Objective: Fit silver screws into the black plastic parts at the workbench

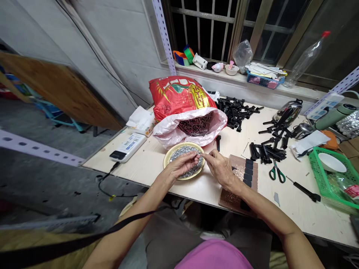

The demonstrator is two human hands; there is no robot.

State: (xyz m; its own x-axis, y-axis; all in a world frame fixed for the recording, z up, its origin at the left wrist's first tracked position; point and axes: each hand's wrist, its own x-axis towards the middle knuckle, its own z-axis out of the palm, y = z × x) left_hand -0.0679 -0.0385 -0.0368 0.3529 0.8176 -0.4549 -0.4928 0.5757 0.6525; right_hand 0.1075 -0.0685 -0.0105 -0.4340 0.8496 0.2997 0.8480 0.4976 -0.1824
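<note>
My left hand [185, 163] is over a yellow bowl [166, 160] filled with small shiny metal pieces [182, 151]. Its fingers are curled together, and what lies in them is too small to name. Close by on the right, my right hand [218, 164] pinches at the bowl's right rim, its fingertips nearly meeting those of the left; a tiny item there cannot be made out. Behind the bowl lies a red sack [176, 95], its white mouth turned open, full of dark reddish screws or nails [196, 126]. A brown board [238, 164] with black pads sits under my right forearm.
Black plastic parts [235, 110] lie in piles at the back and right. Green-handled scissors [277, 174], a black-handled tool [305, 190] and a green basket [316, 168] are on the right. A white power bank [128, 146] with a cable and a tissue pack [143, 121] are left.
</note>
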